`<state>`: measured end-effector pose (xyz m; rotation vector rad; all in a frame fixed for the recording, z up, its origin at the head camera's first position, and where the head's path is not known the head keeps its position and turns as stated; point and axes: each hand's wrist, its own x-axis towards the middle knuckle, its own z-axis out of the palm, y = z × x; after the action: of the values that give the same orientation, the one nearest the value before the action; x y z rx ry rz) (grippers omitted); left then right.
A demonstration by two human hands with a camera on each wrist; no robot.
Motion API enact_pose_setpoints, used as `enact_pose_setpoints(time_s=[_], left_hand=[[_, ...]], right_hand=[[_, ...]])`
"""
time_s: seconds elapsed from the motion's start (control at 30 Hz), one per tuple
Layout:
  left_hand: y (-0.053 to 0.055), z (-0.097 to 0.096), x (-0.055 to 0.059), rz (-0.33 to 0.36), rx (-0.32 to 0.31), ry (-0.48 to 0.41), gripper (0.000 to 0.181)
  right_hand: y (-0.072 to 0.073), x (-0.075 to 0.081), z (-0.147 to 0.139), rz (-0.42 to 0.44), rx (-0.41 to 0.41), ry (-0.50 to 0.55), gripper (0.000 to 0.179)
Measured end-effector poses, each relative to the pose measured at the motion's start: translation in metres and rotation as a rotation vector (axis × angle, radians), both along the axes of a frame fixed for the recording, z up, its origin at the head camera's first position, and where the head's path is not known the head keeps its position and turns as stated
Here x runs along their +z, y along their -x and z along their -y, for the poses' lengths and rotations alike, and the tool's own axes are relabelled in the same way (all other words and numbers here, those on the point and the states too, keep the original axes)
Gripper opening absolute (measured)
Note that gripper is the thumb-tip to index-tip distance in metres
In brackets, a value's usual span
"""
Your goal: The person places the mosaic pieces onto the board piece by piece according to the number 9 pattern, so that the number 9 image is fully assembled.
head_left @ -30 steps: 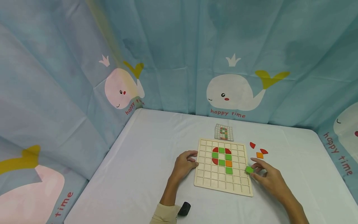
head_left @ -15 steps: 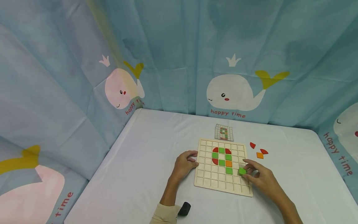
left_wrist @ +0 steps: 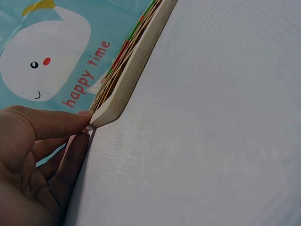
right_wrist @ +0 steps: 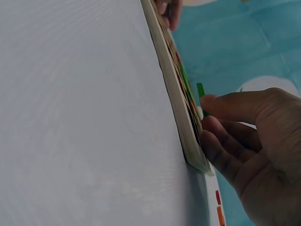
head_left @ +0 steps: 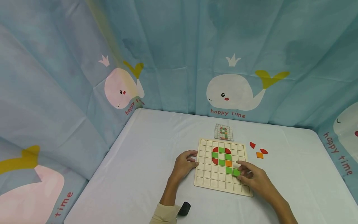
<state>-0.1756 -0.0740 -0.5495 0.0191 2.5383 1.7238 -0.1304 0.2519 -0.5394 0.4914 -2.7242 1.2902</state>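
Observation:
A pale wooden grid board (head_left: 211, 182) lies on the table, with red, green and orange tiles set in its squares. My left hand (head_left: 184, 165) holds the board's left edge, its thumb and curled fingers against the rim; in the left wrist view the thumb (left_wrist: 63, 123) touches the board's corner. Over the right part of the board, my right hand (head_left: 255, 180) pinches a green square tile (head_left: 236, 172) beside the lowest green tile (head_left: 229, 170). The right wrist view shows that pinched tile (right_wrist: 201, 90) tilted, standing above the board's surface.
A small pattern card (head_left: 223, 133) lies behind the board. To its right are two loose red quarter-round tiles (head_left: 252, 145) and an orange square tile (head_left: 259, 155). A black object (head_left: 184, 208) sits by the left sleeve (head_left: 165, 214). Whale-print curtains hang around the table.
My right hand has carried the green square tile leftward from the board's right edge to beside the lowest green tile. The left hand has stayed in place.

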Motion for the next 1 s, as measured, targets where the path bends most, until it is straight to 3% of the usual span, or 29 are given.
enact_pose_setpoints(time_s=[0.53, 1.0], left_hand=[[0.0, 0.0, 0.0, 0.006, 0.001, 0.005, 0.047], [0.001, 0.001, -0.003, 0.001, -0.018, -0.019, 0.049]], right_hand=[[-0.002, 0.001, 0.013, 0.087, 0.043, 0.007, 0.056], [-0.004, 0.0, 0.021, 0.04, 0.079, -0.023, 0.055]])
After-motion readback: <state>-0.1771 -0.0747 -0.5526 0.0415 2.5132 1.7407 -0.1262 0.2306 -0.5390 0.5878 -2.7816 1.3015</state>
